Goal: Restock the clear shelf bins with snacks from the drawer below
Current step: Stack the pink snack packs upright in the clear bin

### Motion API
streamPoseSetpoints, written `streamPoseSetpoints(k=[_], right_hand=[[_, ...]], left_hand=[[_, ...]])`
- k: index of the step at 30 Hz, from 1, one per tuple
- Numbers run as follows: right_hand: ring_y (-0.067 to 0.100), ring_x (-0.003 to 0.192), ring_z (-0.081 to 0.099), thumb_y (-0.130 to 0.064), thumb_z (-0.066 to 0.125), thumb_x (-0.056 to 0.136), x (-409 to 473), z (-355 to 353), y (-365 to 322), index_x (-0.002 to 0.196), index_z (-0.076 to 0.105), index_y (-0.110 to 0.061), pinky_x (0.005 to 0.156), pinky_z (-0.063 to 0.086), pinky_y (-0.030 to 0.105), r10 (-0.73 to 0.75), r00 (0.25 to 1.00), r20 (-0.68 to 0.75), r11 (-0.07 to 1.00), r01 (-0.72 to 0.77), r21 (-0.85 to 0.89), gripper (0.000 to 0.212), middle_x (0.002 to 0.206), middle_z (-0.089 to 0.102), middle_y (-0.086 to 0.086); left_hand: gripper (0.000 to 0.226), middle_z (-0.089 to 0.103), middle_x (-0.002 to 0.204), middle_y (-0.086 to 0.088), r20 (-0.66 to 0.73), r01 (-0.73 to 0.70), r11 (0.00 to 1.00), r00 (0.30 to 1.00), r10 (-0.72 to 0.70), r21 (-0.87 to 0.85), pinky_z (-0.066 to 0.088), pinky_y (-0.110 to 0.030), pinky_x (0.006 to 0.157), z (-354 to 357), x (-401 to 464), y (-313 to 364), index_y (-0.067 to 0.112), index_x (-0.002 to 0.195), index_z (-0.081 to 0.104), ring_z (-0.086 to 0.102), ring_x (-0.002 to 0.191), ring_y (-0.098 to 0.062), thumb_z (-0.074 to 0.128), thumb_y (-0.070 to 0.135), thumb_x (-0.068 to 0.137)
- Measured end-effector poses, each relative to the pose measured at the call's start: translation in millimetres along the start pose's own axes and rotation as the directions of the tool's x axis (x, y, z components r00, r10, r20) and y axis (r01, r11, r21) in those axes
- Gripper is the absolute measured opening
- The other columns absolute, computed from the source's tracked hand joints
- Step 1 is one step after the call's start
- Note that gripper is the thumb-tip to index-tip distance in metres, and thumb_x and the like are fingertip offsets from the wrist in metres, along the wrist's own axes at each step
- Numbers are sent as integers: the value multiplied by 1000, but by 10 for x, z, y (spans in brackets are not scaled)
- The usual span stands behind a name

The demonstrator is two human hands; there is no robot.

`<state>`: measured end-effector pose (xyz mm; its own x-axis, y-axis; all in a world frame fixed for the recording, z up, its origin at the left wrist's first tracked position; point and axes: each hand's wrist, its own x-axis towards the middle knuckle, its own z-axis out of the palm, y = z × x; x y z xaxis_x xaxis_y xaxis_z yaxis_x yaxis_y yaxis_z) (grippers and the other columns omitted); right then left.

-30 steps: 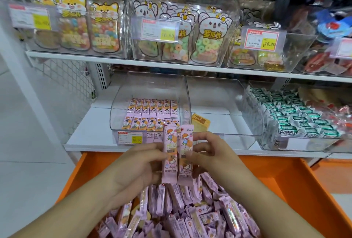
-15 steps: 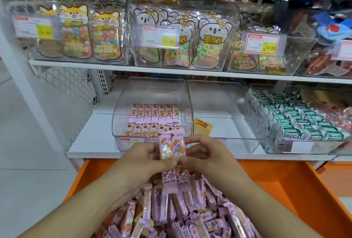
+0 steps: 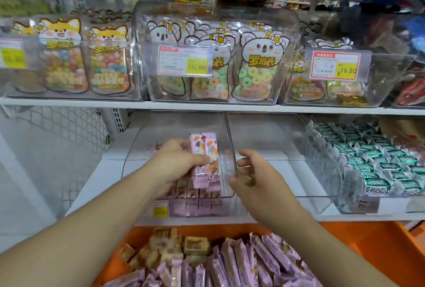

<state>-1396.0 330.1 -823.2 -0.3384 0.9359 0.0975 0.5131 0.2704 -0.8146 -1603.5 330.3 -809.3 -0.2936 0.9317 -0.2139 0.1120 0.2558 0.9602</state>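
Note:
My left hand (image 3: pixel 177 160) grips two pink snack bars (image 3: pixel 205 160) and holds them upright inside the clear bin (image 3: pixel 142 148) on the lower shelf. Rows of the same pink bars (image 3: pixel 195 197) lie flat in that bin beneath them. My right hand (image 3: pixel 250 171) hovers just right of the bin's side wall, fingers loosely curved and holding nothing. Below, the open orange drawer (image 3: pixel 372 247) holds a heap of pink snack bars (image 3: pixel 241 263) and some tan ones (image 3: pixel 174 247).
A second clear bin (image 3: pixel 282 144) stands to the right, with a tan packet inside. Further right is a bin of green-and-white packets (image 3: pixel 377 167). The shelf above (image 3: pixel 69 101) carries bins of bagged candy with price tags. White wall and mesh lie to the left.
Both hands rose from above the drawer to the shelf bin. The right hand let go of the bars, which the left hand now holds alone inside the bin.

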Motion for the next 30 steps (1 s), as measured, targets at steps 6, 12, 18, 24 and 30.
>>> streamPoseSetpoints(k=[6,12,18,24,30], right_hand=[[15,117,59,-51,67,84,98,41,140,136,38,-55,101,53,48,64,998,-25,995,-62,77,59,120,55,-21],[-10,106,51,-35,70,96,109,64,329,136,34,-53,91,44,9,12,1000,-11,998,-12,-67,56,124,50,-29],[-8,109,52,-28,75,93,151,44,420,133,44,-45,90,45,11,25,1000,-6,997,-26,-74,54,121,54,-27],[-4,113,55,-21,76,91,139,44,489,131,51,-40,93,47,16,35,999,-31,998,-36,-49,50,120,60,-23],[-7,118,48,-19,72,94,105,25,422,133,43,-60,94,44,14,-66,997,-27,992,63,-113,64,123,46,-38]], left_hand=[[37,67,77,-5,-19,-69,961,997,77,266,47,-21,38,162,685,-59,31,99,54,61,55,-15,83,12,87],[45,66,97,-5,-14,-67,910,997,80,410,59,-34,61,239,1194,-257,21,118,53,65,77,-20,83,24,84],[28,68,96,-9,-6,-90,867,994,107,490,62,-41,75,260,1369,-445,14,108,62,68,88,-23,75,32,91],[44,69,113,-10,-83,-109,804,978,193,585,49,-25,83,161,1402,-552,12,132,64,64,91,-22,69,39,98],[43,68,131,-2,-45,-176,763,965,259,622,47,-11,60,95,1266,-495,24,139,60,64,71,-8,64,41,100]])
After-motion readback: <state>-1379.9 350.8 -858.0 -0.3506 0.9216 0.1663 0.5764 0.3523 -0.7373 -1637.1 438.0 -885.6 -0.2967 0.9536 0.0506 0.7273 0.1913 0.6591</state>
